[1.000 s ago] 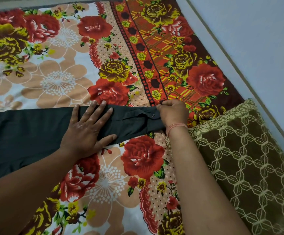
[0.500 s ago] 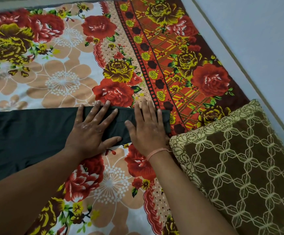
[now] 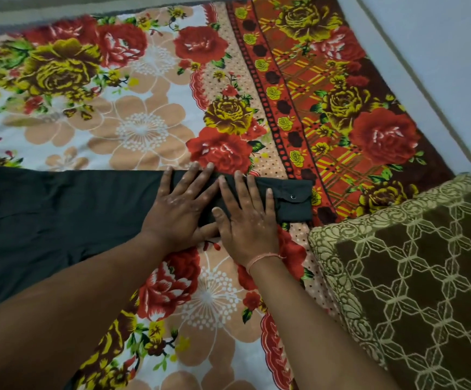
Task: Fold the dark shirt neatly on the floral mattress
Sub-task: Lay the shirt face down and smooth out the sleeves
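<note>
The dark shirt lies spread on the floral mattress, its body filling the left of the view and running out of frame there, with one sleeve extended to the right. The left hand rests palm-down on the sleeve near where it leaves the body, fingers spread and flat, gripping nothing. Just beside it, thumbs close to touching, the right hand also lies flat and splayed on the sleeve, pressing rather than pinching. Beyond the right fingertips the cuff lies square, its snap button facing up, near the edge of the brown patterned cushion but apart from it. Judged step: smoothing and flattening the sleeve ahead of a fold; the task appears to be in an early stage, since the body remains unfolded. The next move likely calls for taking the cuff end and carrying the sleeve back across the body, keeping the upper edge straight and the cloth free of creases.
</note>
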